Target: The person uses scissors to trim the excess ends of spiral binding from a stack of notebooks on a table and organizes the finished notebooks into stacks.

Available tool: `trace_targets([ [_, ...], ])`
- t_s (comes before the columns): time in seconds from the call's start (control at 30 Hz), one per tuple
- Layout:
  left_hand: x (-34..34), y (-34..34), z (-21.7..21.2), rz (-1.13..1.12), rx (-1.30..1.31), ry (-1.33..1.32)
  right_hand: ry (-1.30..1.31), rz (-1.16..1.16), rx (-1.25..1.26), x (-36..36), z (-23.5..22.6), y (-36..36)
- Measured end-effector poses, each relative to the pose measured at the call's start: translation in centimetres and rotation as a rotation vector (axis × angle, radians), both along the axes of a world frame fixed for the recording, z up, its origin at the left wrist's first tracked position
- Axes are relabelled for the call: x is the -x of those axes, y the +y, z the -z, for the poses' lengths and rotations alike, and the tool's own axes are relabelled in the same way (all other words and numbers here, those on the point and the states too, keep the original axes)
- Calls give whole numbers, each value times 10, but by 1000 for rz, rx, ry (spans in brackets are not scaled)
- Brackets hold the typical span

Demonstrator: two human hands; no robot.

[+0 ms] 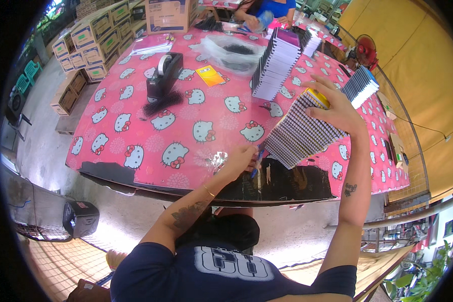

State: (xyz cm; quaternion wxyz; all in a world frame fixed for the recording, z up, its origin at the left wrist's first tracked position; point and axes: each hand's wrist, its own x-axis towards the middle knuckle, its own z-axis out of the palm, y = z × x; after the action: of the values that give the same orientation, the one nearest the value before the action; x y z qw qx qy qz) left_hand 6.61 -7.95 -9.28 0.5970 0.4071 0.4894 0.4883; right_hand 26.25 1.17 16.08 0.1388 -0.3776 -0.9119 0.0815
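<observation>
The right hand lies flat, fingers spread, on the top end of a long row of spiral notebooks at right of centre in the frame; it presses on the row rather than closing around it. The row slants from the hand at its upper right end down to its lower left end. The left hand is at that lower left end, just below centre, with its fingers pinched on something small beside the notebooks' edge; what it grips cannot be told. A crumpled piece of clear film lies just left of this hand.

The notebooks rest on a table with a pink cartoon-cat cloth. At upper centre-left stands a black tape dispenser. A second stack of notebooks stands at upper centre, next to a clear plastic bag. Cardboard boxes fill the upper left.
</observation>
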Motion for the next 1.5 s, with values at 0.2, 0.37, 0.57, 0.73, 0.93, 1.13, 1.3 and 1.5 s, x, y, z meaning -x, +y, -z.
trace_targets([
  [0.2,1,9,14,16,180,-354,-3,-1,-14,1,0,0],
  [0.37,2,5,7,58,199,-439,-13,-2,-14,0,0,1],
  [0.57,-2,6,6,38,211,-442,1,0,-12,-1,0,1],
  [0.73,-1,7,7,56,186,-538,4,9,0,0,0,1],
  [0.93,-4,3,0,50,243,-522,3,-2,-10,-3,1,3],
  [1.13,-10,2,12,-108,-422,646,-7,-9,-21,0,0,2],
  [1.3,-20,4,23,-222,-388,549,-5,-11,-11,0,-1,1],
  [1.5,-5,7,12,34,235,-351,-7,-7,-17,-4,1,2],
])
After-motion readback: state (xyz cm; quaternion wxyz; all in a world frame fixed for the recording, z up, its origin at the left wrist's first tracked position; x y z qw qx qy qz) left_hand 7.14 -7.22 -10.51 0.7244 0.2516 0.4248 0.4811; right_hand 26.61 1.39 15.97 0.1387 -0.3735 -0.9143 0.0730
